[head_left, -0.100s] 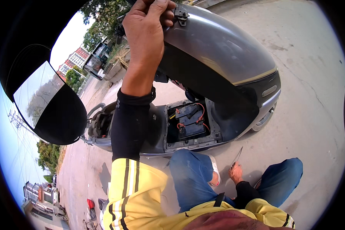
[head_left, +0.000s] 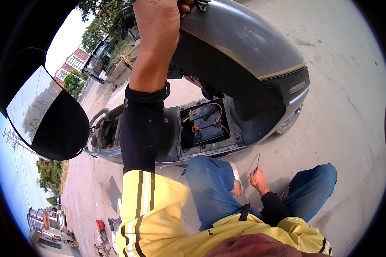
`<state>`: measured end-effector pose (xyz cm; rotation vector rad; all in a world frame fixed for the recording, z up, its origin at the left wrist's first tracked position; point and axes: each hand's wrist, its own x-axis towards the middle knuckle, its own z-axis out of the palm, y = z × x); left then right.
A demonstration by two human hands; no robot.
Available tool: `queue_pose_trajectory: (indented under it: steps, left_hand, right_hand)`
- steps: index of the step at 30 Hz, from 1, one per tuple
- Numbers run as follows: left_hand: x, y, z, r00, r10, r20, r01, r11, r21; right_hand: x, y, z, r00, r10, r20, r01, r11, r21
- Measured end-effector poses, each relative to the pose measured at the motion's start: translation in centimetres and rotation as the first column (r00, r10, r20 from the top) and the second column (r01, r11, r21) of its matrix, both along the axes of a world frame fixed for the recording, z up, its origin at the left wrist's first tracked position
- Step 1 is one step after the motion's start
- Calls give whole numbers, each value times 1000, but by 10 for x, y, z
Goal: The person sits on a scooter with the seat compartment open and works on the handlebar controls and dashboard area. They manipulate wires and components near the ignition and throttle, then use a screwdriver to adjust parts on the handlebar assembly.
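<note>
My left hand (head_left: 156, 21) is raised at the top edge, beside the grey body panel (head_left: 240, 34) of a scooter. Its fingers are curled and partly cut off by the frame, so what they grip cannot be made out. Low between my knees, my right hand (head_left: 258, 180) is closed round a screwdriver (head_left: 258, 159); its thin metal shaft points up toward the scooter and its handle is hidden in my fist. In the scooter's open floor compartment (head_left: 201, 149) sit black batteries (head_left: 208, 132) joined by red wires (head_left: 221, 112).
A dark mirror (head_left: 60, 128) fills part of the left side. My bent knees (head_left: 210, 180) are close to the scooter's near side. A red object (head_left: 100, 225) lies on the pavement at lower left. Trees, buildings and a parked vehicle (head_left: 99, 60) stand farther off.
The whole view has shifted, so the scooter and my left hand appear higher and slightly left. My right hand has risen a little, and the screwdriver's shaft is more upright.
</note>
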<state>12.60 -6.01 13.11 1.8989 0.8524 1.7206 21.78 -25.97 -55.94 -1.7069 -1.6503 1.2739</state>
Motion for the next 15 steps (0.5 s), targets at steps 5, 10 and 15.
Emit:
queue_pose_trajectory:
  steps: [5,10,15]
  left_hand:
    - [1,4,9,999,-42,-5,42,998,41]
    - [-22,-28,19,978,207,0,-115,543,832]
    - [-15,-89,105,978,142,-154,119,227,967]
  right_hand:
    - [14,-1,146,988,139,-62,-143,987,-74]
    - [59,-26,220,966,192,-174,-194,981,4]
    - [87,-41,249,986,118,-120,-121,993,-17]
